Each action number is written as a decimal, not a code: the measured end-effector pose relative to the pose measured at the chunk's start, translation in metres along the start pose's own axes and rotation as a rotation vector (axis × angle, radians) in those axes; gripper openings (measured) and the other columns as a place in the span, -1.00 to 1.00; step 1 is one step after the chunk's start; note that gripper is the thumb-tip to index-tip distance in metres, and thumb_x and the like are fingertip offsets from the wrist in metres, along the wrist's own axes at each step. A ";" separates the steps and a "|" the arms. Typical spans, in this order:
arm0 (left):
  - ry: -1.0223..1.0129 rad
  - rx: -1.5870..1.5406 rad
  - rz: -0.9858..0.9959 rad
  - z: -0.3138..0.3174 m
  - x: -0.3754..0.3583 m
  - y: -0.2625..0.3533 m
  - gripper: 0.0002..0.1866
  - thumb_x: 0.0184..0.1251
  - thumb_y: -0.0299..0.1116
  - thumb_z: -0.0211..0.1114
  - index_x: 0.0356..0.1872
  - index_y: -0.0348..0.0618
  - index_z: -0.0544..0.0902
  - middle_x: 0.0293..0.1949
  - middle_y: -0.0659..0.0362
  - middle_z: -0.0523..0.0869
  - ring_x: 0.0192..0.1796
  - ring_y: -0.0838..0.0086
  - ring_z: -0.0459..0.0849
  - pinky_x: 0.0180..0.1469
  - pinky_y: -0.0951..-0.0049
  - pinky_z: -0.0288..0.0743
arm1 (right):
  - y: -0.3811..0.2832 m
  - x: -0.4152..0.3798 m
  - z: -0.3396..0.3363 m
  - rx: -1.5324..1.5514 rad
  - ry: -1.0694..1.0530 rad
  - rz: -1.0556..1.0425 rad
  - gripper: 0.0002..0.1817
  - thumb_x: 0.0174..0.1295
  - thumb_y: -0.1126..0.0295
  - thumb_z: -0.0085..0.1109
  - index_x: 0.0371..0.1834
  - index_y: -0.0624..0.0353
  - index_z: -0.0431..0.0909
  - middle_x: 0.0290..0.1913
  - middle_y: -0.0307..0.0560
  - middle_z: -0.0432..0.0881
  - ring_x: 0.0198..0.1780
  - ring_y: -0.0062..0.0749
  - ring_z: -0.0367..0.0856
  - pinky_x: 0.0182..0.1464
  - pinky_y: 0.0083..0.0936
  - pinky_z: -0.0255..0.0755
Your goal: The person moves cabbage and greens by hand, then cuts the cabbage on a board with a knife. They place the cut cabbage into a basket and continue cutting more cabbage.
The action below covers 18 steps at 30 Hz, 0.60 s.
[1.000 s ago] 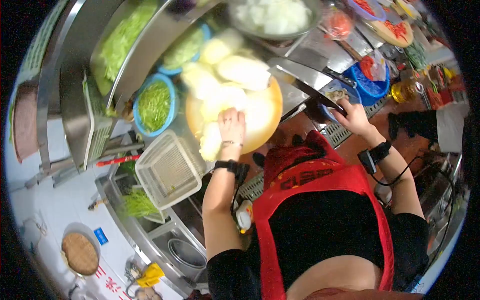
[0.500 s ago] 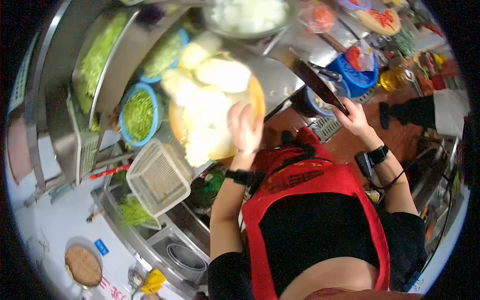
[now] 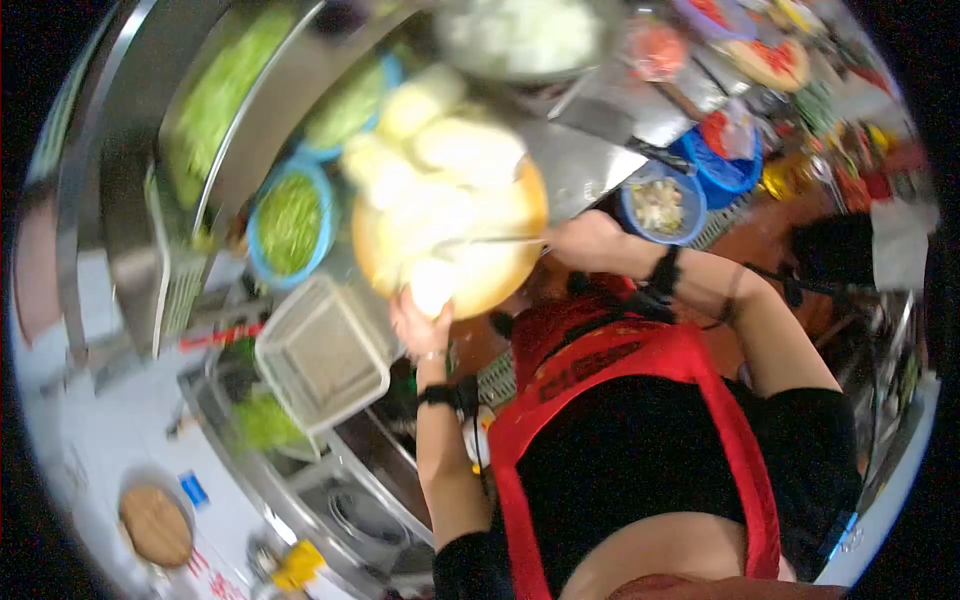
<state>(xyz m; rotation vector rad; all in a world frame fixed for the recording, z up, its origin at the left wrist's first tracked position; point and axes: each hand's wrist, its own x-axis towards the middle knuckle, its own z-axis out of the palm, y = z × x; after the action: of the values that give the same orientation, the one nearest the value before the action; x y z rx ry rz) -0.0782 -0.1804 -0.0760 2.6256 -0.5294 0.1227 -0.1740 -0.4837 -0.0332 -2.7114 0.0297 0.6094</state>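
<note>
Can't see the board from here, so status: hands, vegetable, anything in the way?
Left hand holding pale vegetable, board's near edge. Right hand gripping knife, blade over board. More vegetables at far side, possibly crowding.

The knife (image 3: 492,239), chopping board (image 3: 512,268), shredded greens (image 3: 287,225) and steel counter (image 3: 583,178) show this is a kitchen.

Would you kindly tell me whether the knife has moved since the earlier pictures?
Yes, the knife has moved left, from beside the round board to over it.
</note>
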 end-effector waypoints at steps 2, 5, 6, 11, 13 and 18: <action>0.054 -0.034 0.116 0.004 -0.009 0.006 -0.24 -0.25 -0.16 0.41 0.10 -0.15 0.35 0.08 -0.19 0.38 0.14 -0.07 0.33 0.13 0.02 0.24 | 0.000 0.013 0.013 -0.074 0.334 -0.265 -0.81 0.18 0.29 -0.13 -0.26 0.06 0.47 -0.45 -0.08 0.59 -0.40 -0.20 0.62 -0.48 -0.28 0.53; -0.009 -0.024 0.214 0.009 -0.018 0.013 -0.24 -0.24 -0.18 0.41 0.11 -0.17 0.34 0.08 -0.22 0.35 0.14 -0.08 0.32 0.13 0.00 0.23 | -0.034 0.051 0.012 -0.067 0.303 -0.285 -0.82 0.13 0.37 -0.13 -0.28 0.06 0.49 -0.48 -0.08 0.61 -0.46 -0.19 0.62 -0.47 -0.25 0.50; -0.024 -0.034 0.242 0.010 -0.017 0.016 -0.24 -0.24 -0.19 0.40 0.11 -0.18 0.34 0.09 -0.23 0.34 0.14 -0.09 0.31 0.14 0.00 0.22 | -0.042 0.061 0.011 -0.042 0.302 -0.285 -0.82 0.12 0.39 -0.12 -0.28 0.06 0.49 -0.50 -0.08 0.61 -0.46 -0.19 0.62 -0.47 -0.26 0.51; -0.065 -0.011 0.257 0.011 -0.006 0.011 -0.22 -0.25 -0.20 0.41 0.12 -0.21 0.34 0.12 -0.25 0.30 0.14 -0.12 0.30 0.15 0.00 0.22 | -0.036 0.060 0.014 -0.040 0.233 -0.264 -0.84 0.09 0.35 -0.10 -0.32 0.02 0.49 -0.54 -0.11 0.60 -0.49 -0.18 0.61 -0.49 -0.26 0.50; -0.163 -0.025 0.214 0.004 0.004 0.019 -0.21 -0.26 -0.19 0.40 0.12 -0.22 0.34 0.13 -0.26 0.30 0.14 -0.14 0.29 0.15 0.02 0.22 | -0.015 0.046 0.024 -0.118 0.324 -0.296 -0.84 0.06 0.31 -0.06 -0.32 0.00 0.49 -0.58 -0.10 0.58 -0.56 -0.17 0.60 -0.58 -0.29 0.47; -0.197 -0.119 0.154 -0.002 0.001 0.022 -0.22 -0.21 -0.21 0.42 0.14 -0.18 0.32 0.22 -0.11 0.19 0.23 -0.01 0.24 0.23 0.12 0.22 | -0.004 0.006 0.005 0.058 0.206 -0.119 -0.80 0.17 0.22 -0.07 -0.19 -0.04 0.44 -0.53 0.00 0.57 -0.52 -0.09 0.59 -0.51 -0.18 0.47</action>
<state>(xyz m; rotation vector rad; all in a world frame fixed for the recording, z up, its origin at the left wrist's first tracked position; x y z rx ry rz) -0.0862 -0.1978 -0.0646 2.4932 -0.7810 -0.1170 -0.1707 -0.4775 -0.0385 -2.6849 -0.0597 0.2890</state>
